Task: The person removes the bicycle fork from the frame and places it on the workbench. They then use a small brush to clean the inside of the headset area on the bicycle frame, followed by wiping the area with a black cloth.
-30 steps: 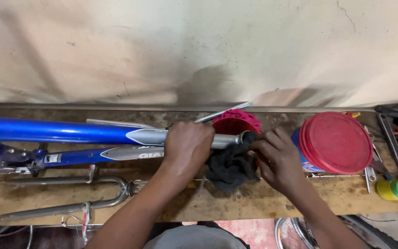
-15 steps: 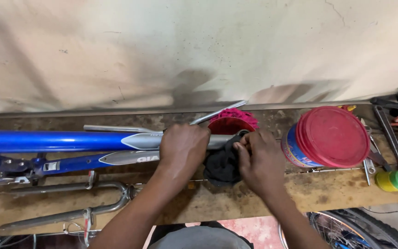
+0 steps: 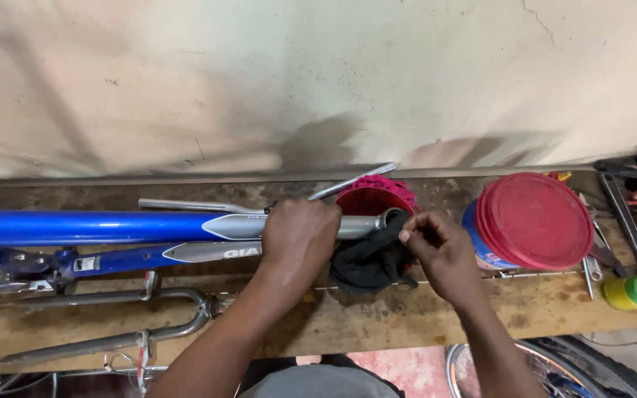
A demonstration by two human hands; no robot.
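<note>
Hands grip bike frame (image 3: 112, 225) and black rag (image 3: 366, 262) beside lidded tub (image 3: 528, 221).

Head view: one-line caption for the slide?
Left hand grips a blue-and-silver bike frame on a wooden bench while the right hand pinches a black rag at the tube end.

Head camera, looking steeply down onto the workbench from close above.

I had only the one view: it sat on the wearer's head, faced the stained wall (image 3: 318, 81) and tipped down over the wooden workbench (image 3: 377, 324), near enough that both forearms ran in from the bottom edge. The blue bicycle frame (image 3: 90, 227) left the frame at left, a bicycle wheel (image 3: 554, 368) sat bottom right.
</note>
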